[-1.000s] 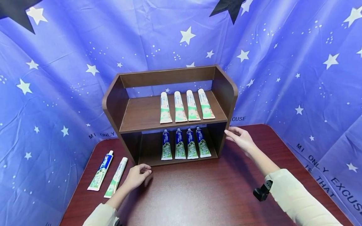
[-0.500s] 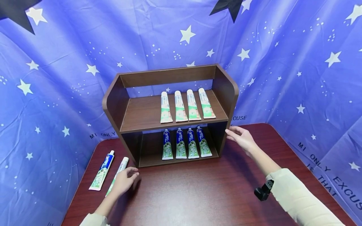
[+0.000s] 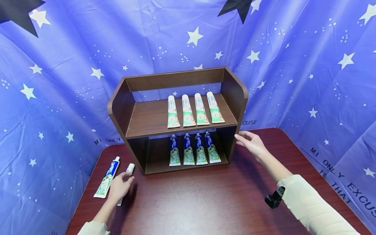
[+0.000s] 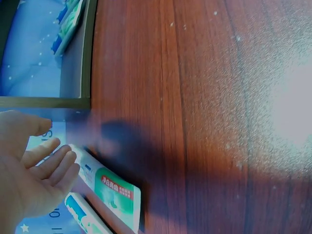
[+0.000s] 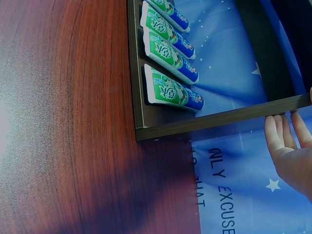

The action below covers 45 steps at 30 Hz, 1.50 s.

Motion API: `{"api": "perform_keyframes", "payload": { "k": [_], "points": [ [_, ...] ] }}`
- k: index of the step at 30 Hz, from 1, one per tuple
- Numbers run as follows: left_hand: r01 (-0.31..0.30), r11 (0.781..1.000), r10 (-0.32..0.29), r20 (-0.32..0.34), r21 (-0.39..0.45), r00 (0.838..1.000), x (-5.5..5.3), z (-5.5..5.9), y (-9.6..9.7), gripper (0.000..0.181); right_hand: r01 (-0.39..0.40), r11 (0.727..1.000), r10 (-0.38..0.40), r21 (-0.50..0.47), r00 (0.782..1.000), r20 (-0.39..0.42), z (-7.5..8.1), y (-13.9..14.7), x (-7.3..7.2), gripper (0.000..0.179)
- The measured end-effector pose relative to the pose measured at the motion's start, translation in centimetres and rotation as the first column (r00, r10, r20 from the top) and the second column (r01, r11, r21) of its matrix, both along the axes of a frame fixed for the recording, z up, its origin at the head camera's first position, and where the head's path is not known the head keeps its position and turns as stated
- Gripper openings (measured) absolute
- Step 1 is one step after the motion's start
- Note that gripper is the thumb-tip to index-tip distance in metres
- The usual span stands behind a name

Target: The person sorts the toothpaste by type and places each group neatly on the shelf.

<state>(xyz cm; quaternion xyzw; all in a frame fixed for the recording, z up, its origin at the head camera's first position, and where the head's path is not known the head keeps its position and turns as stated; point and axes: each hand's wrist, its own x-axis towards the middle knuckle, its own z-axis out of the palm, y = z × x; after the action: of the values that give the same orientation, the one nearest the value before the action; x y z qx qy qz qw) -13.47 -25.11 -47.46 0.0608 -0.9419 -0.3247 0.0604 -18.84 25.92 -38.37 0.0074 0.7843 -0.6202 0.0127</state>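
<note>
My left hand [image 3: 119, 187] is over a white and green toothpaste tube [image 3: 130, 168] on the table, hiding its middle. In the left wrist view its fingers are loosely bent, holding nothing, close to that tube [image 4: 114, 192]; contact cannot be told. Beside it lies a blue and green toothpaste tube [image 3: 107, 178]. My right hand [image 3: 252, 143] holds the front edge of the right side panel of a brown two-tier shelf [image 3: 152, 130], thumb at the edge and fingers against the outside. In the right wrist view, the fingers [image 5: 287, 134] touch that panel.
Several white and green tubes [image 3: 188, 111] lie in a row on the upper tier. Several blue and green tubes [image 3: 189, 150] line the lower tier. Behind the reddish-brown table [image 3: 191, 199] hangs a blue star-patterned curtain [image 3: 164, 39].
My left hand has moved left from the shelf's lower front corner to over the white and green tube. The right hand stays at the shelf's side panel.
</note>
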Motion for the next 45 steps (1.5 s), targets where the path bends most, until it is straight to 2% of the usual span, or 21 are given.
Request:
{"api": "perform_keyframes", "payload": {
  "k": [5, 14, 22, 26, 36, 45],
  "points": [
    [-0.02, 1.0, 0.019, 0.018, 0.014, 1.0, -0.4, -0.2, -0.7, 0.032, 0.001, 1.0, -0.001, 0.008, 1.0, 0.001, 0.0, 0.1, 0.0, 0.06],
    [-0.062, 0.998, 0.063, 0.042, -0.027, 0.997, -1.1, -1.1, -2.1, 0.035, -0.003, 1.0, 0.003, 0.021, 1.0, -0.001, 0.0, 0.1, 0.0, 0.061],
    [-0.047, 0.997, 0.048, 0.015, -0.063, 0.999, -1.6, -1.3, -2.6, 0.032, 0.003, 1.0, -0.003, 0.009, 1.0, -0.002, -0.1, 0.1, -0.2, 0.059],
    [-0.05, 0.996, 0.052, 0.03, -0.068, 0.998, -1.8, -1.5, -2.9, 0.032, 0.001, 1.0, -0.001, 0.003, 1.0, 0.0, -0.1, 0.1, -0.2, 0.059],
    [-0.08, 0.993, 0.087, 0.084, -0.083, 0.993, -2.4, -0.9, -2.7, 0.035, 0.002, 1.0, -0.002, 0.006, 1.0, 0.003, 0.2, 0.1, -0.2, 0.06],
    [-0.073, 0.991, 0.086, 0.117, -0.11, 0.989, -2.2, -0.5, -2.1, 0.036, 0.004, 1.0, -0.004, 0.007, 1.0, 0.006, 0.1, 0.1, -0.1, 0.061]
  ]
}}
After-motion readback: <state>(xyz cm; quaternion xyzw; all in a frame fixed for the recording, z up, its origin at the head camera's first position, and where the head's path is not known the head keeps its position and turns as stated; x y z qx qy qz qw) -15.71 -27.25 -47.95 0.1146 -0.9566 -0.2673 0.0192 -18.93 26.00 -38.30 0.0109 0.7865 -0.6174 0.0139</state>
